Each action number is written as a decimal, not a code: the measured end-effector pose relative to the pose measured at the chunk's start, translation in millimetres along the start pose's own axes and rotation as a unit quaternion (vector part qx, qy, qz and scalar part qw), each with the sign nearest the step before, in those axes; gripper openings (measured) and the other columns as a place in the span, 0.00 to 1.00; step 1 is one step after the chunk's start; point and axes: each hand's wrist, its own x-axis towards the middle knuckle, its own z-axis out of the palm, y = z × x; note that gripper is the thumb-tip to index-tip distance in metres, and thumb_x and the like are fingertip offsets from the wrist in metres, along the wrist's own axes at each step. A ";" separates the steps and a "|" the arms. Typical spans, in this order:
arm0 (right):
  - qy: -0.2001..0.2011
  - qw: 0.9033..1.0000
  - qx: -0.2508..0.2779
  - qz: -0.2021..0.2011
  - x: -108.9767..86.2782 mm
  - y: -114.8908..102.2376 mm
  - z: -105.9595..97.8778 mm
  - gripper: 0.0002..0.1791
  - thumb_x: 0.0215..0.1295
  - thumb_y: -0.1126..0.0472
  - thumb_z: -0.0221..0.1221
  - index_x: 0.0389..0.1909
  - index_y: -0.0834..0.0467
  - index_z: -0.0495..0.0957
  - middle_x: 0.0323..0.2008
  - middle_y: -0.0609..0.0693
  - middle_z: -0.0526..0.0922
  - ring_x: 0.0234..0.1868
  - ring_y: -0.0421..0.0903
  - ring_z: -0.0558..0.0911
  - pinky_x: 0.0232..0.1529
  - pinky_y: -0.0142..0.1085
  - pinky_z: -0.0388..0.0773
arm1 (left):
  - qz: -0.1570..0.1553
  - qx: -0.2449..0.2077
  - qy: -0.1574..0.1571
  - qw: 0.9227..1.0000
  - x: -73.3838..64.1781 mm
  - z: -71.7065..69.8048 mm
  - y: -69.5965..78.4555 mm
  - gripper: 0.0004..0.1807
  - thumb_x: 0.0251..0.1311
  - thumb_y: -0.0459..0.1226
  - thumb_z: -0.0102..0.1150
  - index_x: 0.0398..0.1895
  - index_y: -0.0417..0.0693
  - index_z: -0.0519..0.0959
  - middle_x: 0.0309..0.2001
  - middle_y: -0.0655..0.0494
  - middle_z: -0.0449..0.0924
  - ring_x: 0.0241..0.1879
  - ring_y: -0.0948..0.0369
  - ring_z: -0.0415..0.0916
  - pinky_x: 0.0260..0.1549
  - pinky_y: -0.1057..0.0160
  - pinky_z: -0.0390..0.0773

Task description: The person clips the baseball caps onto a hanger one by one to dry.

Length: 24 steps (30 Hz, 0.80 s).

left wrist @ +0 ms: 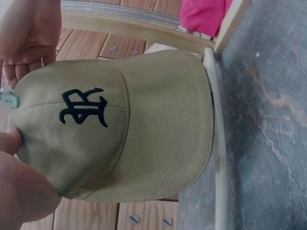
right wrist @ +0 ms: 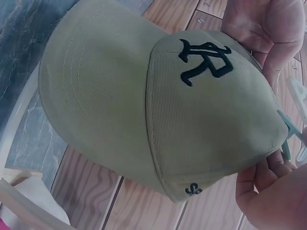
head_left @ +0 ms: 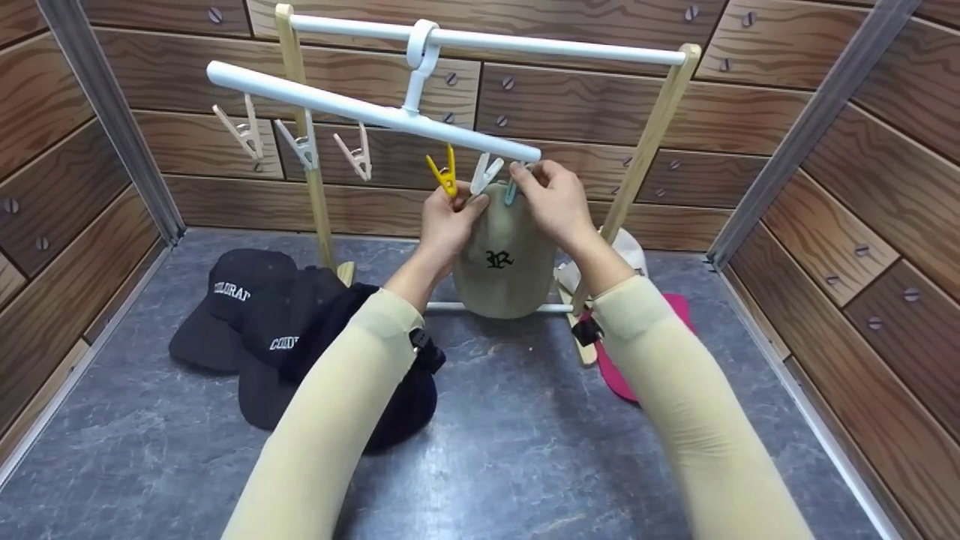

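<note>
A khaki baseball cap point(head_left: 504, 262) with a dark embroidered letter hangs brim down under the low end of a tilted white hanger point(head_left: 375, 114). My left hand point(head_left: 448, 223) holds the left side of its crown, thumb in front. The right hand point(head_left: 559, 199) pinches a teal clothespin point(head_left: 511, 191) at the top of the crown, its other fingers reaching behind the cap. In the right wrist view the clothespin point(right wrist: 288, 130) sits at the crown's tip. A white clothespin point(head_left: 486, 174) and a yellow one point(head_left: 444, 172) hang right beside my left fingers.
The hanger hooks over the white bar point(head_left: 562, 49) of a wooden-legged rack. More clothespins point(head_left: 300, 142) hang on its left. Dark caps point(head_left: 251, 300) pile on the grey floor at left. A pink cap point(head_left: 619, 375) and a white cap point(head_left: 630, 251) lie by the right leg.
</note>
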 end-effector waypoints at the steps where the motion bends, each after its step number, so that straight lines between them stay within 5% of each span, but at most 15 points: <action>1: -0.001 1.000 -0.005 -0.001 0.0 0.9 0.4 0.24 0.83 0.40 0.61 0.45 0.59 0.85 0.37 0.50 0.84 0.40 0.47 0.78 0.42 0.37 0.73 | 0.002 0.002 0.001 1.000 -0.1 -0.4 -0.6 0.09 0.77 0.30 0.68 0.54 0.35 0.85 0.46 0.47 0.88 0.43 0.60 0.79 0.45 0.62 0.79; 8: 0.003 0.999 -0.044 0.006 -0.6 3.9 0.6 0.28 0.83 0.37 0.60 0.50 0.59 0.87 0.41 0.52 0.87 0.43 0.48 0.81 0.45 0.41 0.76 | 0.006 0.008 0.000 1.000 0.1 -1.1 -2.2 0.11 0.77 0.30 0.67 0.58 0.34 0.84 0.55 0.40 0.90 0.49 0.56 0.83 0.50 0.59 0.82; 24: 0.028 0.994 -0.100 0.028 1.4 6.4 3.7 0.28 0.81 0.36 0.62 0.50 0.59 0.89 0.44 0.54 0.90 0.45 0.52 0.84 0.49 0.48 0.80 | 0.018 0.027 0.009 0.999 1.3 -0.2 -6.0 0.12 0.78 0.29 0.67 0.59 0.34 0.84 0.54 0.42 0.88 0.49 0.57 0.81 0.51 0.59 0.81</action>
